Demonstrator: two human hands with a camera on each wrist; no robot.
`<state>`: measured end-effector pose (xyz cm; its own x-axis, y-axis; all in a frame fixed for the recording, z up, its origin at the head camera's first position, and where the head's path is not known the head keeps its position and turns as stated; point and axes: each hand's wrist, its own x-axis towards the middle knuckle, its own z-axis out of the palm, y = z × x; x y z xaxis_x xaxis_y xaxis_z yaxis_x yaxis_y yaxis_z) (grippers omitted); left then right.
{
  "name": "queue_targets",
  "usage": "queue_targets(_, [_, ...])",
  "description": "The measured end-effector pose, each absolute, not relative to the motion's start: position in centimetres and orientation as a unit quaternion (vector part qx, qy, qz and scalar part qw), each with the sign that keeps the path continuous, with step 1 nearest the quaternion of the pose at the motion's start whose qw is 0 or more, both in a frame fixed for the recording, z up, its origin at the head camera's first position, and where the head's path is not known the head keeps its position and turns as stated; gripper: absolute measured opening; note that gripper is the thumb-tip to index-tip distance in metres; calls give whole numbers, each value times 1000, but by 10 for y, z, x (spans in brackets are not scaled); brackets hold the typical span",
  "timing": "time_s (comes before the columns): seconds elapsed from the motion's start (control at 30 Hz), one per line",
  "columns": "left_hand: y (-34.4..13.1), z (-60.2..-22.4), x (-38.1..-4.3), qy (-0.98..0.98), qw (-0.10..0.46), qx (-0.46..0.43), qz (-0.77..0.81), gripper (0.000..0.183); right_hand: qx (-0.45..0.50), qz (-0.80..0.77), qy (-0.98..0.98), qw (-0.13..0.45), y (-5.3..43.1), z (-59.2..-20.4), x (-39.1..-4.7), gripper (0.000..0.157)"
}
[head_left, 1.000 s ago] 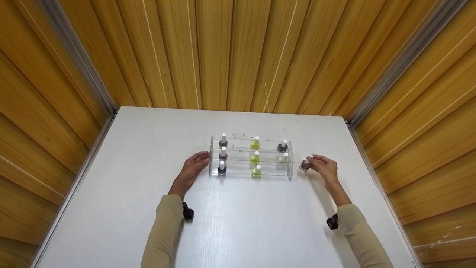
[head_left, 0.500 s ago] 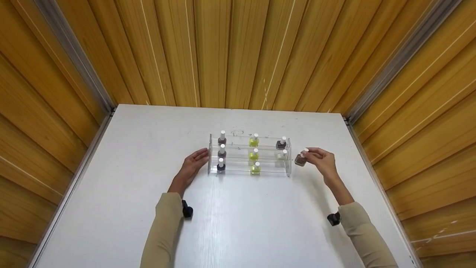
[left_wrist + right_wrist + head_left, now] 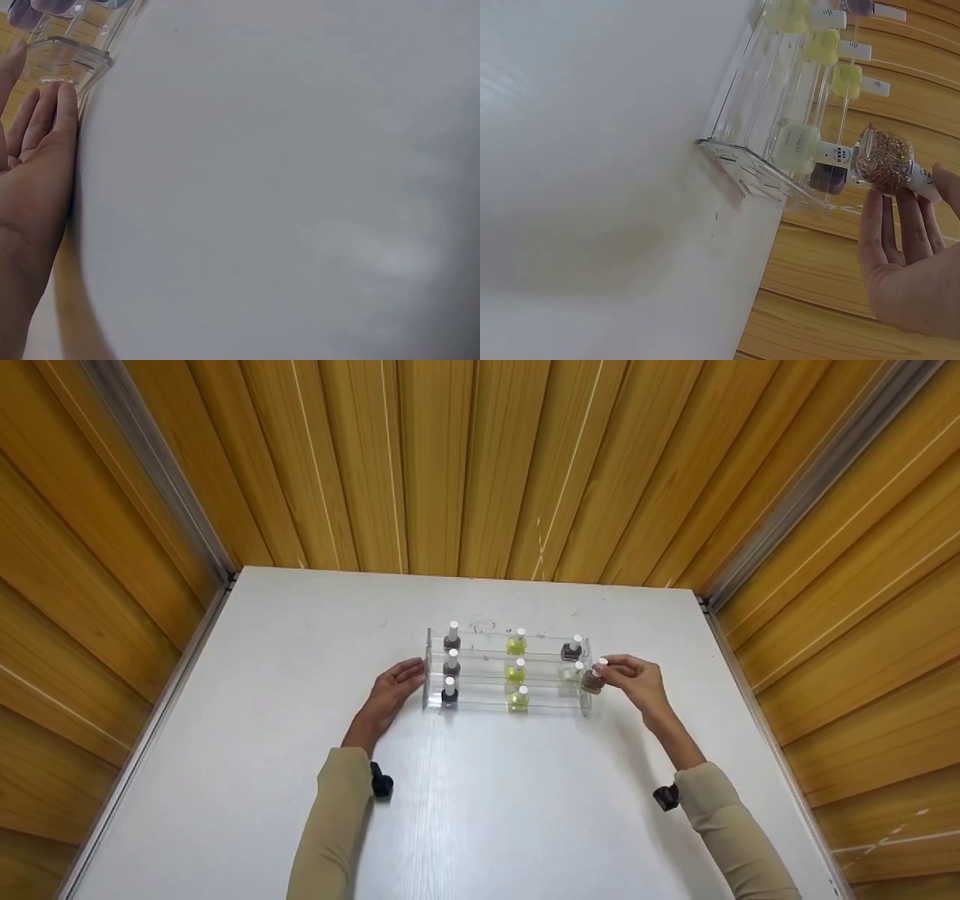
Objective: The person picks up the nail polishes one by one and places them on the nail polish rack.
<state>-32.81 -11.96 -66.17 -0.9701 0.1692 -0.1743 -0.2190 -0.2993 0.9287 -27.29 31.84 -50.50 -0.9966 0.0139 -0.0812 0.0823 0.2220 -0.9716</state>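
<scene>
A clear tiered rack (image 3: 480,708) stands on the white table, bearing nail polish bottles with white caps. My right hand (image 3: 637,682) pinches a glittery copper nail polish bottle (image 3: 885,161) by its white cap. In the head view that bottle overlaps the rack's right end panel. Beside it on the middle tier is a pale bottle (image 3: 795,148), with a dark bottle (image 3: 571,651) on the tier behind. At the other end, my left hand (image 3: 390,694) has its fingers nearly straight, fingertips right at the rack's left end panel (image 3: 67,56).
Dark bottles (image 3: 449,694) line the rack's left side, one per tier. Yellow bottles (image 3: 518,700) form a column in its middle. Wood-patterned walls (image 3: 435,472) enclose the white table (image 3: 480,810) at the back and both sides.
My right hand has carried the copper bottle leftward, from beside the rack to its right end panel. The left hand stays at the left end panel.
</scene>
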Motion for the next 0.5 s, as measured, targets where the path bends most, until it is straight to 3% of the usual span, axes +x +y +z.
queue_targets(0.5, [-119, -662, -329, 581, 120, -31, 805, 52, 28, -599, 800, 17, 323, -542, -291, 45])
